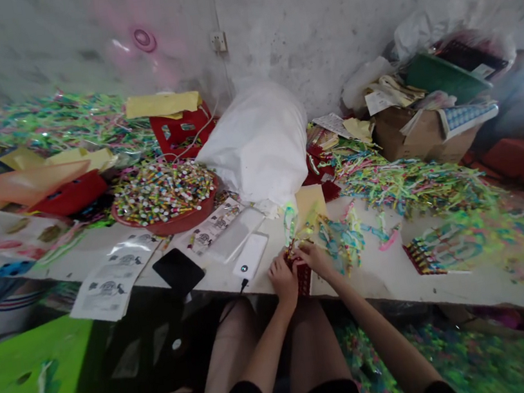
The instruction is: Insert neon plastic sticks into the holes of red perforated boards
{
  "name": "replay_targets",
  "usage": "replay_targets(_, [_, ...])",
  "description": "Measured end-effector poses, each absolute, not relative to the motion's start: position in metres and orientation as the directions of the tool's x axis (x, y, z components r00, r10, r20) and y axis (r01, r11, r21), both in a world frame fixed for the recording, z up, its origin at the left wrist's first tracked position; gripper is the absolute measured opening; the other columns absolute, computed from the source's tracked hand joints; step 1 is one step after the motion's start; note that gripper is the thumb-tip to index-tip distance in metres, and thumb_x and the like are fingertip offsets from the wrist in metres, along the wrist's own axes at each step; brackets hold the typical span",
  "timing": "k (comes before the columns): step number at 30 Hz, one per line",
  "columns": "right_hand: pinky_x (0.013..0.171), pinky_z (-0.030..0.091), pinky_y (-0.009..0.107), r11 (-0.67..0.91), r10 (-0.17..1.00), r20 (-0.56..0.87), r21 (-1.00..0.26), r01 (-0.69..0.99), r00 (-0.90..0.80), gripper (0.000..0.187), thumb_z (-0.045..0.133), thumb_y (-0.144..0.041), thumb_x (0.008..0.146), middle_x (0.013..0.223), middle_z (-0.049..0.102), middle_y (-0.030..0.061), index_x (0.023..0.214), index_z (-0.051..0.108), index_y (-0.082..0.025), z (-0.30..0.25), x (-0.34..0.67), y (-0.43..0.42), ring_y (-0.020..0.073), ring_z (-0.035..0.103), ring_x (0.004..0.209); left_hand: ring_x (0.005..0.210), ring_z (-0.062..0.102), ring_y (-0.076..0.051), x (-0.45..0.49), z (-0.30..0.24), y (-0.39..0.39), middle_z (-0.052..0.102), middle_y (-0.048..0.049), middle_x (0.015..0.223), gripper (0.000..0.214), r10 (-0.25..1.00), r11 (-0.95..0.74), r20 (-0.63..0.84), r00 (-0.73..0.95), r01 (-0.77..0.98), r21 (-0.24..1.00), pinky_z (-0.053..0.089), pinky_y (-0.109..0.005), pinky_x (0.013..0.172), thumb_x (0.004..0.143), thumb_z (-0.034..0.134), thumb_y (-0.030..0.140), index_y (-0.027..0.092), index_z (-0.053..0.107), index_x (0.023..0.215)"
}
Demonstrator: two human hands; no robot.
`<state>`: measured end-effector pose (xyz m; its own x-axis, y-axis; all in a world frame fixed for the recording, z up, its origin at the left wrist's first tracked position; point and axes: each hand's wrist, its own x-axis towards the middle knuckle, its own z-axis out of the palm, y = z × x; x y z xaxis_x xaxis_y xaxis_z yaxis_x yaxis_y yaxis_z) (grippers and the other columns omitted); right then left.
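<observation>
My left hand (283,280) and my right hand (314,258) meet at the near edge of a white table (384,273). Together they grip a small red card (303,276) with bright little pieces on it. Colourful plastic strips (340,237) lie just beyond my right hand. A white power bank (251,256) with a cable and a black phone (178,271) rest to the left of my left hand.
A red bowl (173,223) heaped with small colourful pieces, a white sack (259,141), printed clear bags (108,284), a filled red card (429,256), a heap of neon strips (416,184), cardboard boxes (422,135), and a green stool (29,379) at lower left.
</observation>
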<state>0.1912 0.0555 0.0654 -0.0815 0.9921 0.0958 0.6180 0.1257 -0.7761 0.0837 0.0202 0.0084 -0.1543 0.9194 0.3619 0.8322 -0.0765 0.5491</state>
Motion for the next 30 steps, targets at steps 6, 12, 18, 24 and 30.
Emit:
replay_targets(6, [0.072, 0.047, 0.023, 0.09, 0.996, 0.055, -0.683, 0.725, -0.072, 0.017, 0.049, -0.022, 0.085, 0.083, 0.071, 0.004, 0.077, 0.064, -0.018, 0.076, 0.189, 0.05, 0.0144, 0.064, 0.075, 0.1, 0.053, -0.026, 0.084, 0.006, 0.021, 0.061, -0.012, 0.113, 0.04, 0.92, -0.064, 0.36, -0.157, 0.845, 0.531, 0.038, -0.039, 0.084, 0.089, 0.047, 0.039, 0.013, 0.05, 0.119])
replay_targets(12, [0.071, 0.046, 0.022, 0.124, 0.988, -0.018, -0.482, 0.867, -0.151, 0.019, 0.051, -0.023, 0.088, 0.084, 0.071, 0.0068, 0.083, 0.068, -0.016, 0.083, 0.188, 0.054, 0.0156, 0.065, 0.076, 0.101, 0.052, -0.026, 0.085, 0.009, 0.02, 0.061, -0.0114, 0.11, 0.04, 0.924, -0.057, 0.348, -0.157, 0.846, 0.53, 0.038, -0.039, 0.084, 0.089, 0.047, 0.038, 0.015, 0.049, 0.122])
replay_targets(18, [0.08, 0.044, 0.024, 0.279, 0.951, -0.038, -0.332, 0.901, -0.308, 0.022, 0.049, -0.024, 0.091, 0.089, 0.069, 0.0096, 0.086, 0.068, -0.013, 0.089, 0.181, 0.074, 0.0158, 0.063, 0.086, 0.1, 0.052, -0.026, 0.08, 0.018, 0.026, 0.061, -0.011, 0.107, 0.034, 0.959, -0.002, 0.249, -0.138, 0.871, 0.491, 0.039, -0.038, 0.085, 0.089, 0.048, 0.038, 0.014, 0.054, 0.111])
replay_targets(24, [0.083, 0.044, 0.027, 0.332, 0.931, -0.056, -0.28, 0.901, -0.361, 0.027, 0.044, -0.026, 0.093, 0.093, 0.068, 0.0122, 0.091, 0.066, -0.01, 0.088, 0.18, 0.079, 0.0174, 0.061, 0.089, 0.096, 0.055, -0.024, 0.065, 0.029, 0.04, 0.062, -0.009, 0.099, 0.023, 0.985, -0.032, 0.169, -0.046, 0.901, 0.432, 0.04, -0.034, 0.081, 0.09, 0.045, 0.032, 0.016, 0.058, 0.099])
replay_targets(30, [0.08, 0.044, 0.026, 0.259, 0.955, -0.058, -0.314, 0.914, -0.29, 0.028, 0.044, -0.027, 0.093, 0.092, 0.069, 0.0115, 0.088, 0.067, -0.012, 0.085, 0.175, 0.074, 0.0171, 0.063, 0.085, 0.093, 0.058, -0.023, 0.058, 0.037, 0.046, 0.063, -0.0095, 0.097, 0.019, 0.99, -0.088, 0.14, 0.033, 0.911, 0.403, 0.042, -0.032, 0.078, 0.089, 0.046, 0.025, 0.015, 0.06, 0.097])
